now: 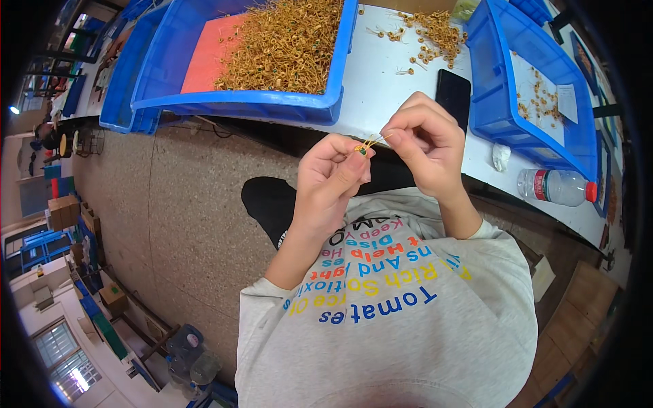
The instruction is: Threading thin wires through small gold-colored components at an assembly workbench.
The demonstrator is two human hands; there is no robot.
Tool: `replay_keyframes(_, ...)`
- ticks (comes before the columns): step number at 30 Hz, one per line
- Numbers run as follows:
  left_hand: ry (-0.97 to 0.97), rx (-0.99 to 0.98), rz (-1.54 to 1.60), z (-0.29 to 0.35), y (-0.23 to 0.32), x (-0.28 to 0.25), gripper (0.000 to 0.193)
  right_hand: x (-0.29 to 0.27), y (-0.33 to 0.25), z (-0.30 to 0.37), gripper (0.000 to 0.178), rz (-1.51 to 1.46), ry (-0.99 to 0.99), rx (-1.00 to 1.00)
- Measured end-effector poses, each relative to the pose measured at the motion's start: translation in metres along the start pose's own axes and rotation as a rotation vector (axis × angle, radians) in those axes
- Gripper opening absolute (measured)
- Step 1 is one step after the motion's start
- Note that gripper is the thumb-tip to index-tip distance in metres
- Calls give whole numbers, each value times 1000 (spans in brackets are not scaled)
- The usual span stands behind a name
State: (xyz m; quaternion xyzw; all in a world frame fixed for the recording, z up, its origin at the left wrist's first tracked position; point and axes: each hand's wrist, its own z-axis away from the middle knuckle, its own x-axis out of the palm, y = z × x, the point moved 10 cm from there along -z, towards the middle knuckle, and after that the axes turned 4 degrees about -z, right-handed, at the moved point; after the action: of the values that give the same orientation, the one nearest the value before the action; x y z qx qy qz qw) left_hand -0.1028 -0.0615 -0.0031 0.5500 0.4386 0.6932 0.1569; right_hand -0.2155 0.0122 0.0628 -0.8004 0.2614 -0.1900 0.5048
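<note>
My left hand (331, 178) pinches a small wire-wound ring coil (362, 151) with a bit of green on it, between thumb and fingertips. Thin copper-coloured leads (375, 141) run from the coil toward my right hand (430, 144), whose thumb and forefinger are closed on the lead ends. Both hands are held up just off the table's front edge, above my lap. Beyond them a large blue bin (272, 102) holds a heap of similar coils (286, 47) beside a pinkish-red sheet (211, 51).
Loose coils (435, 37) lie on the white table (374, 75). A black phone (452, 98) is right behind my right hand. To the right stand a second blue bin (493, 102) with some coils, a crumpled white wrapper (500, 157) and a clear bottle with a red cap (558, 187).
</note>
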Motion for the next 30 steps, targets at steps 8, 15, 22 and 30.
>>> replay_keyframes(8, 134, 80, 38, 0, 2, -18, 10, 7, -4, 16, 11, 70, -8, -50)
replay_keyframes(15, 142, 93, 47, -1, 5, -23, 10, 13, -26, 15, 15, 236, -29, -182)
replay_keyframes(22, 204, 138, -80, 4, 13, -19, 9, 15, -45, 14, 20, 358, 53, -324)
replay_keyframes(30, 222, 226, -385, 7, 21, -16, 8, 23, -54, 24, 24, 549, 13, -533)
